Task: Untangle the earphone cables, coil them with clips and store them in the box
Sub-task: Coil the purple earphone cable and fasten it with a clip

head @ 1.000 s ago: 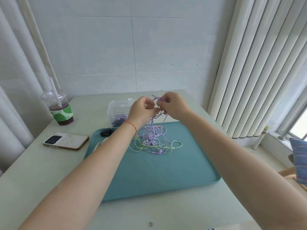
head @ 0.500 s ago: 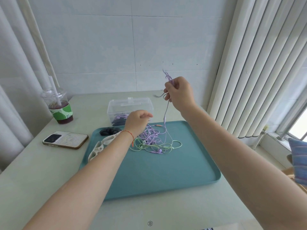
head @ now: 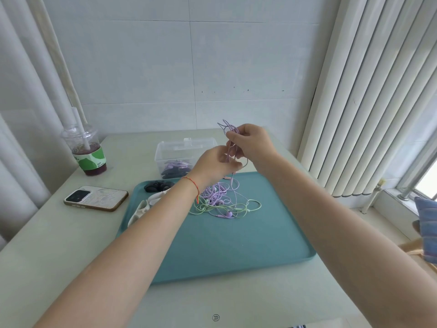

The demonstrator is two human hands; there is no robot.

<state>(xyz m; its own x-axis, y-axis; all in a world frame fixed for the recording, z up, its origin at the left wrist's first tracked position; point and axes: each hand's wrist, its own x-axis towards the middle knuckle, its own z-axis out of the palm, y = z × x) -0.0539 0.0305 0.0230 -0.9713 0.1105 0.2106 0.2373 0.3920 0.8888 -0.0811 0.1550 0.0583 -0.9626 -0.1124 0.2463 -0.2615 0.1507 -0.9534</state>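
At the far left of the pale tabletop point(head: 59, 245) stands a clear plastic cup with a domed lid, a white straw and a dark purple drink point(head: 86, 150); its green-and-white sleeve carries small print too fine to read. Nearer, a smartphone in a pale patterned case with a brown edge point(head: 96, 197) lies flat, camera block to the left, just beside the left rim of a teal rectangular plastic tray point(head: 236, 252). On the tray's far left corner sit dark oval clips point(head: 157, 186), and near them white curved clips point(head: 144, 208), partly hidden by the left forearm. Behind the tray, a clear plastic storage box point(head: 179, 152) stands open-topped, with a lilac coil and dark clips on its bottom.

The left hand point(head: 214, 165), a red string round its wrist, is raised above the tray's far edge with fingers curled; it seems to pinch a lilac earphone cable point(head: 233, 183), though blur makes the grip unclear. Just right and higher, the right hand point(head: 249, 143) grips folded loops of the same cable, which poke up past its fingers. The hands are close together, nearly touching. From them the cable hangs down into the tangled heap of lilac and pale green earphone cables point(head: 224, 200) lying on the tray's far middle, a lilac earbud at its near side.

White vertical blinds point(head: 378, 91) fill the right.
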